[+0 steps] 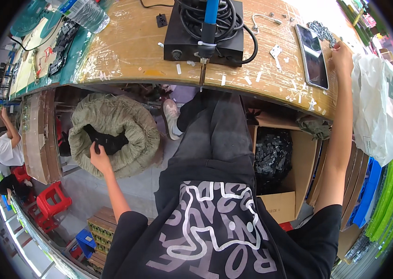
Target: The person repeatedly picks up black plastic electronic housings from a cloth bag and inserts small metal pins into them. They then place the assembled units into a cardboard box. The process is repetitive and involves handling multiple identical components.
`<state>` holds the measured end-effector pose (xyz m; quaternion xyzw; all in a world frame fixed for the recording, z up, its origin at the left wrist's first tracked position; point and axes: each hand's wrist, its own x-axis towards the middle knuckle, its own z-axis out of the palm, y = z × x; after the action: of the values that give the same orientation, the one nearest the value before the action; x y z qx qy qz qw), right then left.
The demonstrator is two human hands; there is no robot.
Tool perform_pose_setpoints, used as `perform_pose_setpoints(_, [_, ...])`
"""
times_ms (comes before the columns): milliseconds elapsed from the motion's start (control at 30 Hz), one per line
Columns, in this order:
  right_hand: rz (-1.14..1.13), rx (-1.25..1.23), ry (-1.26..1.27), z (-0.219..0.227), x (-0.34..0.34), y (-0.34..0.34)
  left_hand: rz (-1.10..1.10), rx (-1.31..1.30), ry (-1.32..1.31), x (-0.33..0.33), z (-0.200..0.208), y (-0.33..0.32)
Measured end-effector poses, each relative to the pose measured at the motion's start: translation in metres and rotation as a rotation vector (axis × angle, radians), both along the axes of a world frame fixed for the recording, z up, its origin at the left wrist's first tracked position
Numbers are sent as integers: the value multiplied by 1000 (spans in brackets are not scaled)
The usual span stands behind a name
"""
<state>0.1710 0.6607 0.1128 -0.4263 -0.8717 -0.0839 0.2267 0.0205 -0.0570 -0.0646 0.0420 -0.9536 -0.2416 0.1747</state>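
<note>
My left hand (pixel 99 159) is at the mouth of a round greenish cloth sack (pixel 136 116) under the bench. Its fingers are closed around what looks like a small black part, dark against the black pieces (pixel 113 143) inside the sack. My right arm stretches up over the bench's right side. There my right hand (pixel 342 56) has its fingers drawn together beside a small heap of silvery metal parts (pixel 321 31); what they hold is too small to make out. A smartphone (pixel 314 63) with a dark screen lies just left of that hand.
A black box (pixel 173 39) with coiled cable stands mid-bench; a blue-handled soldering iron (pixel 209 28) points toward me over the bench edge. A white bag (pixel 378 107) hangs at right. Below is a cardboard box (pixel 299 172) of black parts. Red stools (pixel 53 200) and other people are at left.
</note>
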Motion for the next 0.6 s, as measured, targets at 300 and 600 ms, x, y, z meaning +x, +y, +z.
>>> perform_pose_setpoints(300, [387, -457, 912, 20, 31, -115, 83, 674, 290, -10, 40, 27])
perform_pose_setpoints(600, [612, -651, 1110, 2, 44, -248, -302, 1201, -300, 20, 118, 115])
